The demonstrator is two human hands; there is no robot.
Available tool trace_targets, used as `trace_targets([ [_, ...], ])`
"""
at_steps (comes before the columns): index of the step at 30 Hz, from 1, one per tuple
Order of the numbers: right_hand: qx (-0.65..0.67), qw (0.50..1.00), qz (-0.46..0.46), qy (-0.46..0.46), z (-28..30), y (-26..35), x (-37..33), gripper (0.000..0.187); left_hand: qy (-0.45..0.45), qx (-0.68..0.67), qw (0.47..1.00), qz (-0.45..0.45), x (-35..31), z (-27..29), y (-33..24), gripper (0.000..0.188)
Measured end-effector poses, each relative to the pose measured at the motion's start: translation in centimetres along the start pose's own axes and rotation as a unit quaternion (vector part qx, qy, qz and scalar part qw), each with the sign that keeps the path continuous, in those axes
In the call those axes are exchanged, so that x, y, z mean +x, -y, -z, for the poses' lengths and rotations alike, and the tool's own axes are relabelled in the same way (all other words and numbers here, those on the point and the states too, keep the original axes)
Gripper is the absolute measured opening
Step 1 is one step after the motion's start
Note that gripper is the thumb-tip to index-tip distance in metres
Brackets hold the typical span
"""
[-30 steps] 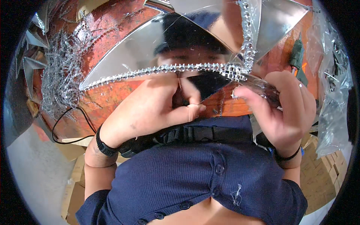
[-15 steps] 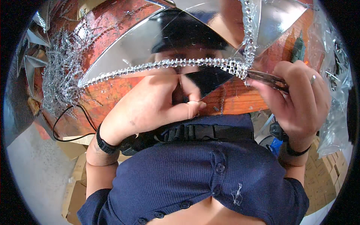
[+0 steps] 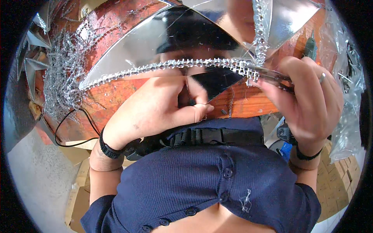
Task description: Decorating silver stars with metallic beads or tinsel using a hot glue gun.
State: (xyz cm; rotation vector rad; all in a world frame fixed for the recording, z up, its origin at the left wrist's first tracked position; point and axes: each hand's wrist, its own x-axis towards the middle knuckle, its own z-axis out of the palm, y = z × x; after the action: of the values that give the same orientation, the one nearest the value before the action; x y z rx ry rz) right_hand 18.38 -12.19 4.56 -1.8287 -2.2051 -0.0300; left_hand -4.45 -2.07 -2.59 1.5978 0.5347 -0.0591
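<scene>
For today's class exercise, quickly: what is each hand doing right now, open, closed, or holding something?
Left hand: closed, pinching the lower edge of the mirror panel.
Right hand: closed on pliers at the bead trim.

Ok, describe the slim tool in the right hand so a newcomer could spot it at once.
Start at the big mirror panel above the wooden table. Follow its beaded chain trim right to the corner, where the right hand holds a thin dark tool, the only plain straight piece among sparkling beads.

The left hand (image 3: 155, 112) holds the bottom of a shiny mirror piece (image 3: 155, 46) with sparkly bead trim (image 3: 175, 65). The right hand (image 3: 307, 101) grips a thin tool (image 3: 272, 75) touching the trim's corner.
</scene>
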Motion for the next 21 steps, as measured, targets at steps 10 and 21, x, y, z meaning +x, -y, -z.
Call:
trace_targets([
  [10,-0.018,1.0,-0.003,0.014,-0.09,0.0,-0.14,0.036,0.0,-0.002,1.0,-0.015,0.11,0.0,0.25,0.019],
  [21,-0.034,0.999,0.003,0.014,0.06,0.2,-0.11,0.037,-0.006,0.021,0.999,-0.026,0.04,0.08,0.39,0.022],
])
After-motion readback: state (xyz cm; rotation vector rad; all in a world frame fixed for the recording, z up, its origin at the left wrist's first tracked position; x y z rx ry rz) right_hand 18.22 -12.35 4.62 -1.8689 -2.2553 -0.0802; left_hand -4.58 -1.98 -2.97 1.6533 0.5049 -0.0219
